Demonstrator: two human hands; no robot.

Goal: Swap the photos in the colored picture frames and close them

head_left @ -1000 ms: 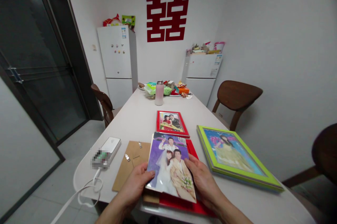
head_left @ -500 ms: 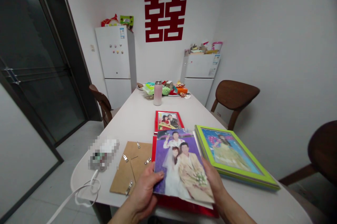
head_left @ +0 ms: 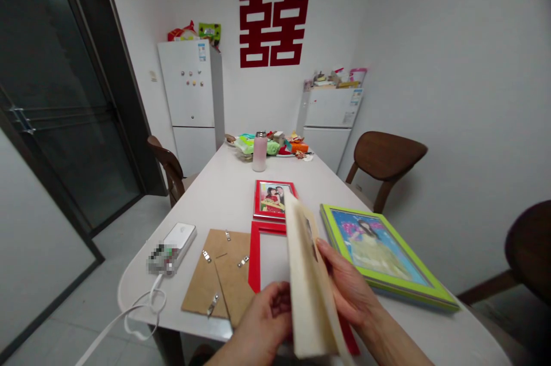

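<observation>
A small stack of photo prints [head_left: 312, 297] is tilted up on edge over the table's near side, its cream back and edges towards me. A sliver of picture shows between its sheets. My right hand [head_left: 350, 291] grips the stack from the right. Closed at its lower left edge is my left hand [head_left: 269, 320], its curled fingertips partly hidden. Beneath lies an empty red picture frame [head_left: 255, 257], partly covered by the prints and hands. A brown backing board [head_left: 206, 280] with metal clips rests left of the frame, close to my left hand.
A smaller red framed photo [head_left: 269, 217] lies beyond the empty frame. Green framed pictures [head_left: 387, 285] are stacked at right. A white device [head_left: 183, 237] with a cable lies at left. Farther back stand a pink bottle [head_left: 259, 154] and assorted packets [head_left: 299, 148]. Wooden chairs [head_left: 387, 154] flank the table.
The photo prints have turned from face-up, showing a wedding picture, to edge-on with the cream back visible. My left hand has shifted right and down, uncovering the red frame's opening.
</observation>
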